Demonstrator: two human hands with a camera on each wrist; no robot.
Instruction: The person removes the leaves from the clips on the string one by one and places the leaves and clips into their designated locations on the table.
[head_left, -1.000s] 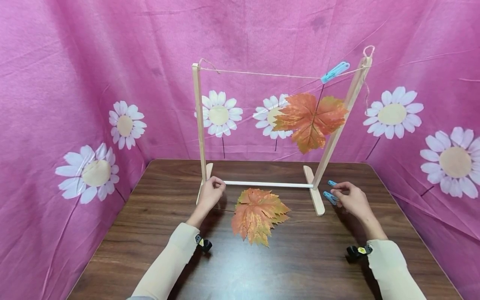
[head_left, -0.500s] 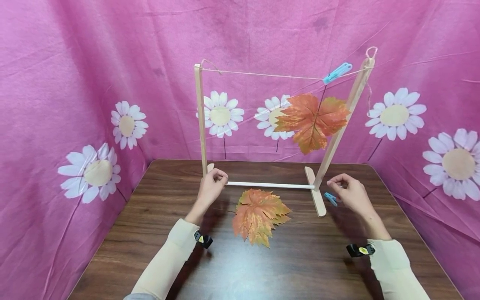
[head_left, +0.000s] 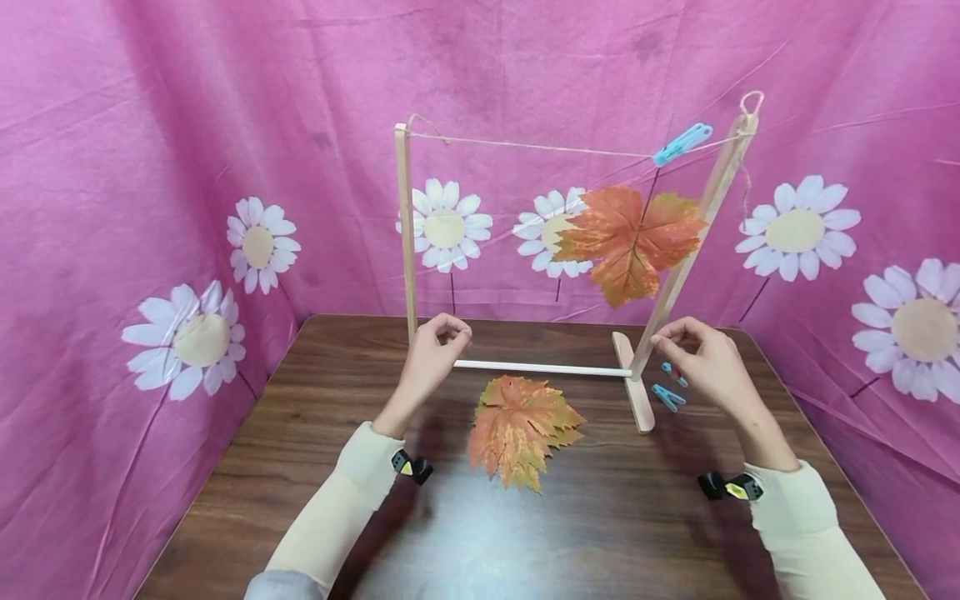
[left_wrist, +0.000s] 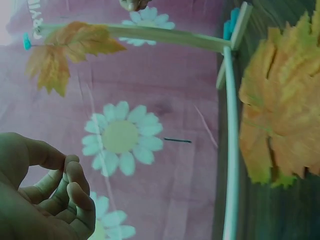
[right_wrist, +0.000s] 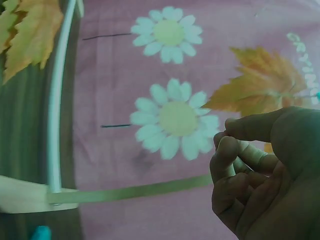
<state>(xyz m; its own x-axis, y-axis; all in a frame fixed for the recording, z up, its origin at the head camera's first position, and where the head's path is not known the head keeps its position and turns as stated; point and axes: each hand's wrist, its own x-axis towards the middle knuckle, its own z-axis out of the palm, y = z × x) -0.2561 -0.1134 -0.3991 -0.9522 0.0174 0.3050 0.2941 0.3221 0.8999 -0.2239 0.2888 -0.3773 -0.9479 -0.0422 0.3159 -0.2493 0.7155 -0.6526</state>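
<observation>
My left hand is raised in front of the stand's left post. Its thumb and index fingertips meet and the other fingers curl; nothing shows between them in the left wrist view. The right hand hovers beside the right post, thumb against index finger, with nothing visible in the pinch. An orange artificial leaf hangs from the string by a blue clothespin. On the table lies another orange leaf. One blue clothespin lies below the right hand, which partly covers a second clothespin.
A white rod joins the stand's posts low down. The right wooden foot rests on the brown table; my left hand hides the left foot. Pink cloth with printed daisies surrounds the table.
Both hands have risen, the right one moving up and away from the clothespins on the table. The leaves have stayed in place, while the view has shifted slightly.
</observation>
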